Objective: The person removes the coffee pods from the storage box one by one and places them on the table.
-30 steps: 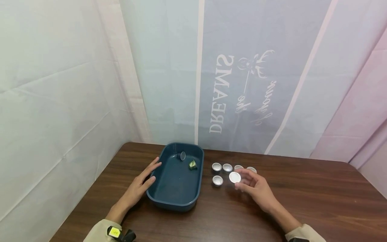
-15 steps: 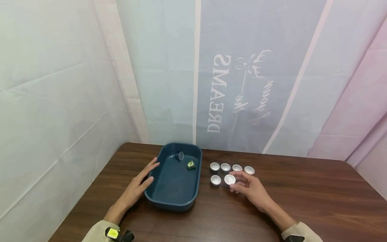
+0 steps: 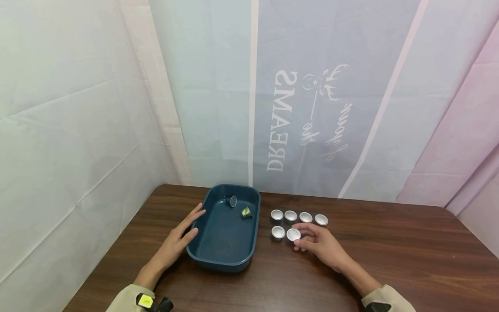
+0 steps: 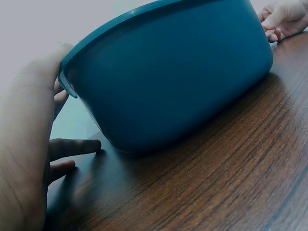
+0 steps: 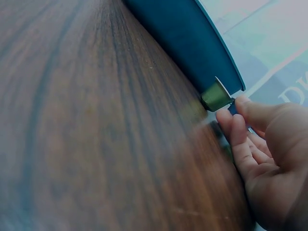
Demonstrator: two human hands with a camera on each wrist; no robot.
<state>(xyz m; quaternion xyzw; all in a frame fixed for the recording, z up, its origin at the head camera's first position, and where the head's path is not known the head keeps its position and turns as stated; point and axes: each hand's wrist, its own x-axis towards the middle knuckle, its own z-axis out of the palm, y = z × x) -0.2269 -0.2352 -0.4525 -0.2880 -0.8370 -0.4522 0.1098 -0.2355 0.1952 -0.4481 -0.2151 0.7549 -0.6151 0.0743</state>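
My left hand (image 3: 175,242) lies against the left rim of a dark teal plastic basin (image 3: 255,236), its fingers extended; in the left wrist view some fingers hang beside the basin's outer wall. With thumb and fingers my right hand (image 3: 321,245) pinches a coffee capsule (image 3: 293,235), silver lid up, at the table. To its left stands another capsule (image 3: 278,232), which looks green in the right wrist view. Behind these, several lid-up capsules (image 3: 290,216) form a row. Inside the basin lie a dark capsule (image 3: 233,201) and a green capsule (image 3: 246,212), both tipped over.
A dark wooden table (image 3: 390,242) carries everything. Directly behind its far edge hangs a pale printed curtain (image 3: 210,108) with mirrored lettering. Another light cloth (image 3: 78,130) closes off the left side.
My right hand has moved left and down with the capsule, bringing it beside the front-left one. The back row now shows fully. My left hand has stayed on the basin.
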